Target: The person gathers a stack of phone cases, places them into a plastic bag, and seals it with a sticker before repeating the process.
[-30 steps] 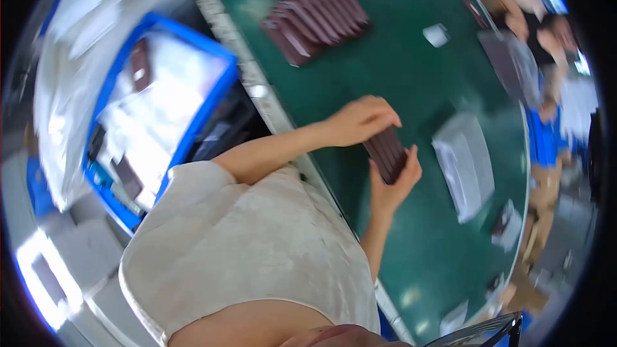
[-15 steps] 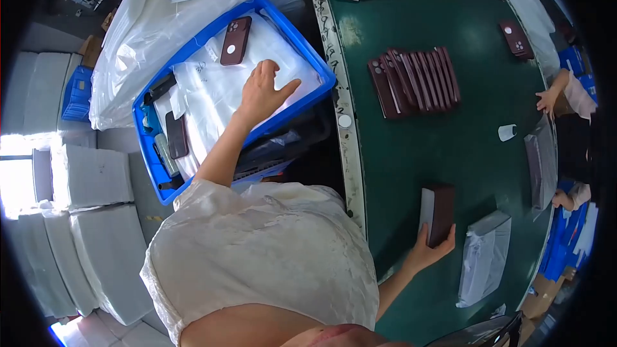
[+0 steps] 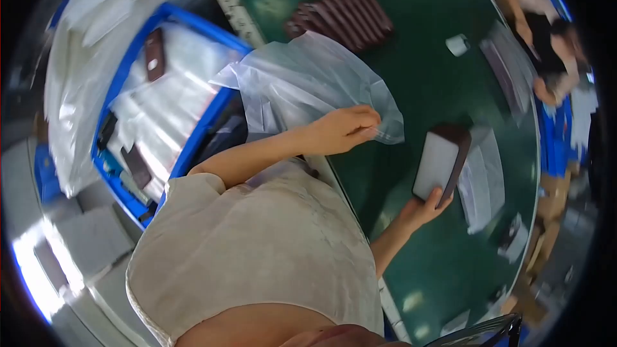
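A clear plastic bag (image 3: pixel 315 74) hangs from my left hand (image 3: pixel 347 130), its edge pinched between my fingertips over the table's near side. My right hand (image 3: pixel 425 209) grips the lower end of a brown block with a pale broad face (image 3: pixel 440 164), thumb on that face. The block is tilted and stands close beside the bag's loose edge. Just right of it lies a flat pack in clear plastic (image 3: pixel 485 183). Beyond the bag, a leaning row of dark red phone cases (image 3: pixel 344 19) rests on the green table (image 3: pixel 411 77).
To my left, a blue bin (image 3: pixel 209 29) holds a pile of clear bags (image 3: pixel 167 103) with a phone case (image 3: pixel 154 54) on top. A small white item (image 3: pixel 457 45) lies on the table. Across it, a person (image 3: pixel 549 51) is near another wrapped pack (image 3: pixel 511 71).
My left hand has come from over the bin to the table, bringing a plastic bag. My right hand has tilted the brown block, showing more of its pale face. The view has turned.
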Available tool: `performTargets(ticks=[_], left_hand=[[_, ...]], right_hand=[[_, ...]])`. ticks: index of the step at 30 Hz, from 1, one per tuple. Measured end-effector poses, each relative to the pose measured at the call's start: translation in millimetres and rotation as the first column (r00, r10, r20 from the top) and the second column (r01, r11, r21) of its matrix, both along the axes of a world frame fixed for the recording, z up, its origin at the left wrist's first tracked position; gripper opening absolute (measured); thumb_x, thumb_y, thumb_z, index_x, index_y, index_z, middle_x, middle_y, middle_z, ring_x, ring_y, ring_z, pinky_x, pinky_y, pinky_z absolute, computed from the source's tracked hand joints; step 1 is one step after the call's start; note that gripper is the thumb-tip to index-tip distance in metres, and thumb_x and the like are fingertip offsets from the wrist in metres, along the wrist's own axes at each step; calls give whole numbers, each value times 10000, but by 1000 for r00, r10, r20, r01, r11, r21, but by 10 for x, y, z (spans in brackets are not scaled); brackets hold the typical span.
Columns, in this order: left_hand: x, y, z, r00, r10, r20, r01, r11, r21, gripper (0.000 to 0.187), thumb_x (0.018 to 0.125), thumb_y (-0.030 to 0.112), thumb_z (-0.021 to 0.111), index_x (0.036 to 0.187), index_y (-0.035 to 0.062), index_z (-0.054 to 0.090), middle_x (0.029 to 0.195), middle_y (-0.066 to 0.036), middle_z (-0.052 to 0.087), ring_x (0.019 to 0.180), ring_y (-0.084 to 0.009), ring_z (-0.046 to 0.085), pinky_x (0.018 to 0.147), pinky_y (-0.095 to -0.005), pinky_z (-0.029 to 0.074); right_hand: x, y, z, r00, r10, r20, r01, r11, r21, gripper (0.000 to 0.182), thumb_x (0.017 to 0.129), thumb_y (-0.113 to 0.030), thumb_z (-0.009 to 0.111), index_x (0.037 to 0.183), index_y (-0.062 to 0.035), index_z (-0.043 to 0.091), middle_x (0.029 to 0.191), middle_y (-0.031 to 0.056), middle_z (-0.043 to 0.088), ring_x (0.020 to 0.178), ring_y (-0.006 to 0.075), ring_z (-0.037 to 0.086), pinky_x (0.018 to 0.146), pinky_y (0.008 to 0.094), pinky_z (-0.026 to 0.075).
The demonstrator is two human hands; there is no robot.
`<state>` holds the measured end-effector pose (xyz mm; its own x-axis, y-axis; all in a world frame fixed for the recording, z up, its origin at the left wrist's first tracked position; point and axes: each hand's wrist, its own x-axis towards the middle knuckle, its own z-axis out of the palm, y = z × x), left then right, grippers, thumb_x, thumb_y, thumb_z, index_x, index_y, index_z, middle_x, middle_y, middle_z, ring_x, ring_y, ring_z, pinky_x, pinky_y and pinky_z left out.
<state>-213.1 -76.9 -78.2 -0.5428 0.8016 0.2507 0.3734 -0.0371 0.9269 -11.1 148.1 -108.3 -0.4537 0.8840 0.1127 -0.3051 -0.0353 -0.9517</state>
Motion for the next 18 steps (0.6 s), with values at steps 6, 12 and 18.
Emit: performTargets(ticks=[6, 12, 18], left_hand=[[577, 760, -90, 905, -359, -227, 340, 933, -121, 321, 999, 280, 575, 1234, 61, 589, 1461, -140, 473, 1249, -366, 527, 988, -362, 470], [501, 850, -646, 764, -313, -564, 139, 934, -329, 443, 961, 308, 592, 1342, 85, 554, 1496, -117, 447, 1402, -337, 380, 1133, -485, 324], [573, 868, -644, 732, -42, -681, -139, 968, -209, 390, 916, 235, 645, 1278, 102, 589, 1446, -90, 484, 1366, -316, 405, 1051, -506, 358]], right_hand=[[728, 109, 428, 968, -250, 26, 239, 945, 222, 603, 811, -179, 794, 1309, -29, 491, 1204, 104, 572, 1107, 242, 567, 972, 394, 468], [1029, -225, 345, 926, -260, 274, 176, 939, 296, 667, 762, -192, 854, 1293, -23, 487, 1177, 93, 567, 1097, 206, 558, 974, 344, 446], [1045, -290, -126, 822, -177, 541, 24, 960, 278, 636, 765, -97, 827, 1279, -19, 459, 1126, 82, 550, 1002, 170, 545, 896, 304, 455]])
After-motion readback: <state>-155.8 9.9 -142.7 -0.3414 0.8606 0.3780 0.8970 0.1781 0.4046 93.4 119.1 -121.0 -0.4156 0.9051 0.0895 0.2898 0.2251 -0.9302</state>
